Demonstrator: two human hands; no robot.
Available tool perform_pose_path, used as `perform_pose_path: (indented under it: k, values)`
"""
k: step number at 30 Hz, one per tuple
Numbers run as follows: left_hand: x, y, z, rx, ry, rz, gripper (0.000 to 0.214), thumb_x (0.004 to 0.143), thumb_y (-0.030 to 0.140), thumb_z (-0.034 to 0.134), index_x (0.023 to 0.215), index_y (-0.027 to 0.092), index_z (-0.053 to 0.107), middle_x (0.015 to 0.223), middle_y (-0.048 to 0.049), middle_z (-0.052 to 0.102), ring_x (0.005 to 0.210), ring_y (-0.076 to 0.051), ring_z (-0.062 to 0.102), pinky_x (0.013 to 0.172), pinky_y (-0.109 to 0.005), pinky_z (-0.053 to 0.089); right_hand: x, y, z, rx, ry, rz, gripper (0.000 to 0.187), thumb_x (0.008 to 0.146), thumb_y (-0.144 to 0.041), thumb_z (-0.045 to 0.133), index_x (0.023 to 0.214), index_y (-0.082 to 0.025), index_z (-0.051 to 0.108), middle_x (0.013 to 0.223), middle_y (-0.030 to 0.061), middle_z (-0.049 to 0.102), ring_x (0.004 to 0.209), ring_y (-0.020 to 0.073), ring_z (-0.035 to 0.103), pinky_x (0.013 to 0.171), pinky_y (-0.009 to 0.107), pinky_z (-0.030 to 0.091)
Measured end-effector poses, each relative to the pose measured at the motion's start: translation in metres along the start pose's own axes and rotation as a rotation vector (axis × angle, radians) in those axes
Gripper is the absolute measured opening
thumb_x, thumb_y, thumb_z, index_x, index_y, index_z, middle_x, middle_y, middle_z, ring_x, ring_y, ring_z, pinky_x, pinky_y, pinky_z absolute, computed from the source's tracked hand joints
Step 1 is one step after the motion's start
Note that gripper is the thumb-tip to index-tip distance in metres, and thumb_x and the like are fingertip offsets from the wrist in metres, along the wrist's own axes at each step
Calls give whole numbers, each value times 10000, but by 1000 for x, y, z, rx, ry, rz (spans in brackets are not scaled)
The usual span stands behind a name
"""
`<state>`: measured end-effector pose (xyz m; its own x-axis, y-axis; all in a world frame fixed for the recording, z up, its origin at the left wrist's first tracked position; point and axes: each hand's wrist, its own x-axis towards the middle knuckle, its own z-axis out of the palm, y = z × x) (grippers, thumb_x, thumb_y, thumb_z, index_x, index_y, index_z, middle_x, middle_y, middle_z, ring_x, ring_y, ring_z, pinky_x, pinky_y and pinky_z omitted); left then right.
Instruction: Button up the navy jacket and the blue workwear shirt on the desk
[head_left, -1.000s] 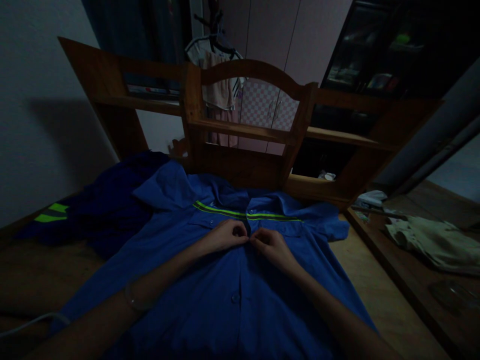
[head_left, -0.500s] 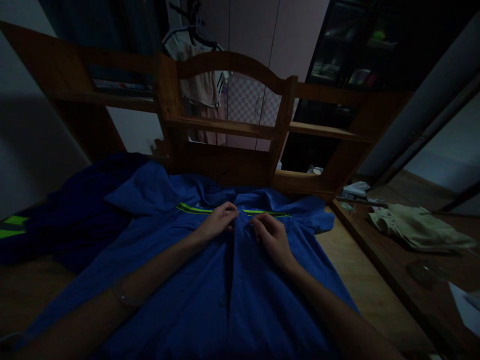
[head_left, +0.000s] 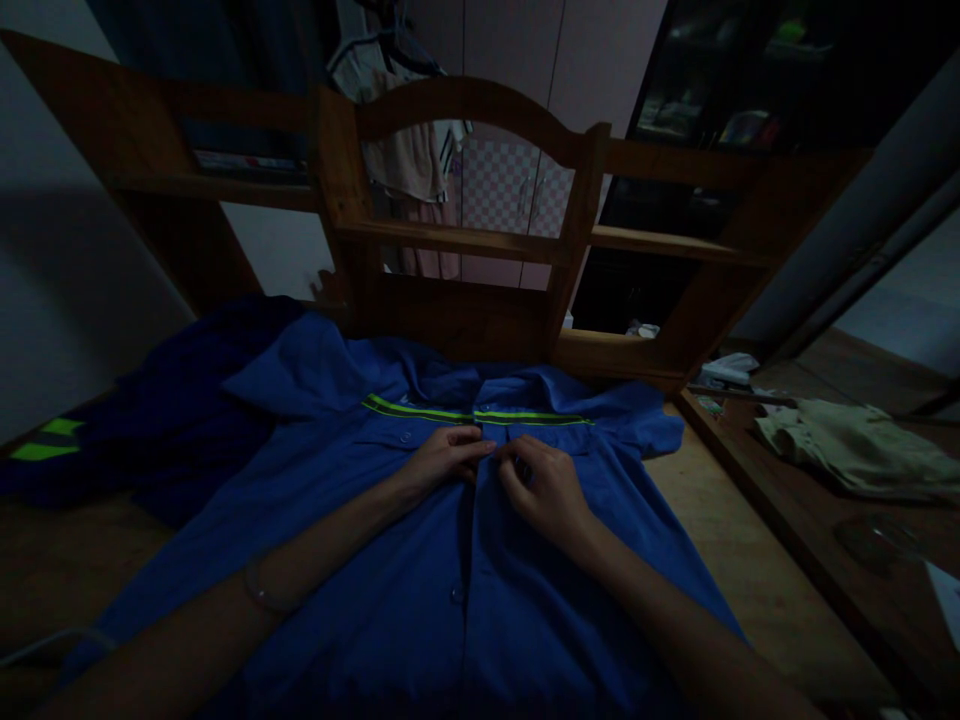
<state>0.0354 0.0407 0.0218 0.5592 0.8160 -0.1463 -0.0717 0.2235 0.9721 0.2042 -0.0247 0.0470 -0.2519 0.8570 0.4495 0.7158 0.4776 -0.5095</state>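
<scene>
A blue short-sleeved shirt [head_left: 375,590] lies front up on the wooden surface, its collar end away from me. A yellow-green and dark stripe [head_left: 420,412] crosses its chest. Just below that stripe, my left hand [head_left: 442,458] is closed at the left side of the front opening, fingers bent onto the cloth. Opposite it, my right hand [head_left: 544,485] pinches the other front edge between thumb and fingers. The fingertips nearly meet, and what lies between them is hard to see. Lower on the opening, a button [head_left: 457,593] shows.
Dark blue clothing [head_left: 217,400] with a yellow-green band is heaped at the left. A wooden shelf frame [head_left: 465,325] rises behind the shirt. To the right are folded pale cloth [head_left: 855,440] and a clear glass-like dish [head_left: 877,540].
Both hands have moved down the front opening, from the stripe to just below it, and closer together. The stripe's two halves now line up more closely. My view has shifted slightly.
</scene>
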Motion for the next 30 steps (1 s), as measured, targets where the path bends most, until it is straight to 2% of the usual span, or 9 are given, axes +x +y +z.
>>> perform_pose_path:
  k: [6, 12, 15, 20, 24, 27, 30]
  values:
    - [-3, 1, 3, 5, 74, 95, 256, 728, 369, 674, 738, 140, 561, 606, 22, 583, 510, -84, 567, 475, -176, 469, 1, 1, 3, 24, -6, 22, 194, 884, -214, 457, 794, -188, 628, 737, 34, 613, 637, 140, 545, 635, 248, 376]
    - [-2, 5, -1, 101, 17, 105, 300, 748, 411, 643, 765, 135, 526, 596, -15, 618, 458, -128, 596, 440, -227, 502, -1, -1, 10, 90, -33, 42, 221, 882, -205, 458, 803, -194, 664, 729, 31, 600, 653, 138, 542, 620, 245, 362]
    - [0, 8, -7, 132, -60, 106, 322, 765, 436, 618, 812, 133, 519, 660, -39, 633, 500, -140, 620, 463, -235, 516, 1, 6, 13, 259, -52, 130, 207, 864, -225, 481, 835, -200, 684, 751, 23, 620, 652, 132, 553, 610, 238, 380]
    - [-5, 15, -22, 378, -183, 26, 394, 799, 514, 545, 1016, 191, 484, 648, 7, 613, 392, -84, 534, 362, -154, 386, 9, 22, 18, 739, -136, 456, 237, 810, -345, 540, 849, -165, 690, 651, -8, 595, 451, 86, 484, 456, 215, 360]
    - [-10, 23, -32, 542, -324, -62, 386, 790, 525, 549, 981, 191, 531, 737, -10, 627, 467, -78, 543, 421, -161, 385, 11, 28, 20, 938, -136, 550, 239, 767, -348, 571, 823, -151, 694, 673, 0, 592, 445, 72, 481, 443, 204, 363]
    - [-10, 25, -37, 678, -454, 9, 350, 719, 444, 665, 926, 168, 605, 813, -24, 631, 597, -99, 557, 513, -181, 396, 11, 34, 21, 1008, -81, 580, 221, 739, -325, 591, 818, -146, 695, 659, 5, 591, 477, 79, 490, 459, 203, 367]
    - [-7, 21, -39, 803, -411, 162, 331, 684, 390, 707, 913, 162, 640, 811, -13, 624, 667, -113, 528, 572, -190, 375, 12, 42, 22, 1148, -49, 650, 227, 729, -340, 592, 808, -150, 690, 667, 13, 605, 500, 86, 495, 478, 212, 379]
